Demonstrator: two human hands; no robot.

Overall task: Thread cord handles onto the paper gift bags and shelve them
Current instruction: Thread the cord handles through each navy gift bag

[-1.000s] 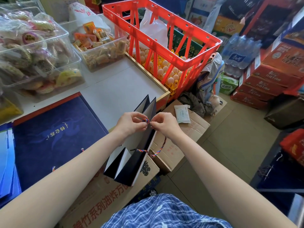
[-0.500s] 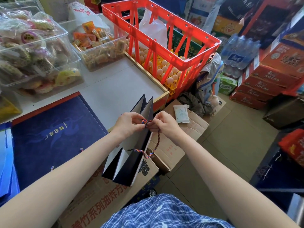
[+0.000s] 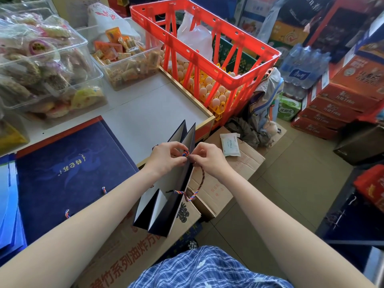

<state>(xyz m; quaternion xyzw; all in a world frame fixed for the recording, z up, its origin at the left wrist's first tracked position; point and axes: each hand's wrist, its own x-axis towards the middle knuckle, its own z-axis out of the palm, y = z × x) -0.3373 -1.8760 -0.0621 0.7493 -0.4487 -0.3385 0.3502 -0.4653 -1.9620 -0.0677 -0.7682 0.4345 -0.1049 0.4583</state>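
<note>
cord handle [image 3: 185, 153] pinched by left hand [image 3: 168, 157] and right hand [image 3: 207, 159] at gift bag [image 3: 166, 204] top edge, forearms converging.

The white worktop [image 3: 145, 113] reaches left of and beyond the fingers [image 3: 182, 157]. On it, left of them, lies a flat navy gift bag [image 3: 68, 173] with blue sheets [image 3: 8, 204] at its far side. Beyond stand clear tubs of wrapped snacks [image 3: 41, 65] and [image 3: 124, 61]. On the floor [image 3: 280, 194] to the right sit cardboard boxes [image 3: 218, 183].
</note>
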